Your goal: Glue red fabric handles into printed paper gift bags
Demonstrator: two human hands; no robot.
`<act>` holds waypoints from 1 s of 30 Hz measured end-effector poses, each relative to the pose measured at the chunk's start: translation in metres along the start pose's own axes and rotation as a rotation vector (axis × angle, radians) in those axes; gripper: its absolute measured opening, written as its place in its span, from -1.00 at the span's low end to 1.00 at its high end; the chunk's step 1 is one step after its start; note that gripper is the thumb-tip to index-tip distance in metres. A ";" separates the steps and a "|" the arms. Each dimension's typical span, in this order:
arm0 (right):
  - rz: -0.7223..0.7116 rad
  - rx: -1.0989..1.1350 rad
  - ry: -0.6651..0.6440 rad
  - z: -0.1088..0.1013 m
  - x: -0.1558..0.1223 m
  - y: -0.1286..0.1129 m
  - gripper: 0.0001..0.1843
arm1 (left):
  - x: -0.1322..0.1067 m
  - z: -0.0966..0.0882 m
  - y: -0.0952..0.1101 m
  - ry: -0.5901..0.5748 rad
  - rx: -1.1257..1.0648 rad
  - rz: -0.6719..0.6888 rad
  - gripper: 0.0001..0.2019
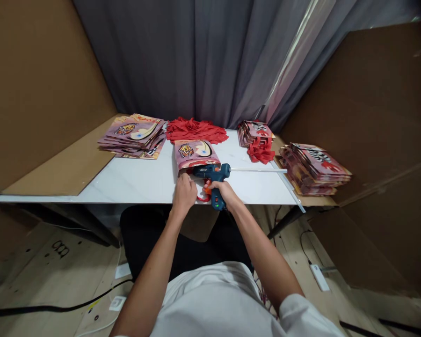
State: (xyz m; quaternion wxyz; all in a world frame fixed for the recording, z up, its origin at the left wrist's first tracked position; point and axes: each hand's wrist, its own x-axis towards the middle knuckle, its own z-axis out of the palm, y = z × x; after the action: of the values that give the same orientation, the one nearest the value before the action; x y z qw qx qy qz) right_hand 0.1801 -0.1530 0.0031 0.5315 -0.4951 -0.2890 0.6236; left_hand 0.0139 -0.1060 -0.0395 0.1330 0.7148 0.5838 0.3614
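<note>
Our right hand is closed around the grip of a blue hot glue gun, with an orange trigger under the fingers. The gun lies level, nozzle pointing left at the near edge of a printed paper bag lying flat in front of us, and a white glue stick juts out of its back toward the right. We judge this grip keeps the nozzle steady right at the bag's mouth.

Our left hand rests just left of the gun, fingers curled down on the bag's near edge, apparently pinning it so it cannot slide. Whether it pinches anything we cannot tell. A loop of red ribbon peeks out between the two hands, at the near edge of the white bench.

Farther out, supplies sit within arm's reach. A heap of red ribbon handles lies just beyond the bag. A stack of flat bags sits at far left. A smaller stack with more red ribbon in front of it sits at far right. Another stack of bags stands on the right end. Brown cardboard panels and a grey curtain wall in the bench.
</note>
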 end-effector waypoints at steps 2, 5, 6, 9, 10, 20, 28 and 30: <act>0.013 -0.038 0.000 0.002 0.003 -0.001 -0.74 | -0.002 -0.001 0.000 0.007 0.000 -0.013 -0.88; 0.006 -0.096 0.006 0.005 0.007 -0.002 -0.74 | -0.003 -0.002 0.001 0.014 0.003 -0.021 -0.88; 0.001 -0.108 0.009 0.005 0.009 -0.001 -0.74 | -0.003 -0.002 0.001 0.015 0.004 -0.020 -0.88; -0.006 -0.111 0.018 0.008 0.011 0.000 -0.75 | -0.003 -0.003 0.002 0.012 0.010 -0.005 -0.88; -0.006 -0.106 0.020 0.008 0.012 0.000 -0.75 | -0.004 -0.003 0.003 0.009 0.012 0.002 -0.88; -0.024 -0.063 0.003 0.007 0.009 0.000 -0.77 | -0.006 -0.005 0.003 -0.039 0.020 0.074 -0.78; 0.037 -0.022 -0.034 -0.001 0.011 -0.003 -0.78 | -0.008 -0.004 -0.004 -0.047 -0.014 0.089 -0.69; 0.048 -0.040 -0.040 -0.002 0.013 -0.002 -0.77 | -0.009 -0.003 -0.005 -0.048 -0.018 0.090 -0.68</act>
State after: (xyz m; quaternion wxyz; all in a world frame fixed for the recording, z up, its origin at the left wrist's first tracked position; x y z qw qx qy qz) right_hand 0.1834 -0.1404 0.0006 0.5006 -0.4998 -0.3001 0.6400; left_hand 0.0077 -0.1139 -0.0432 0.1367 0.7475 0.5444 0.3551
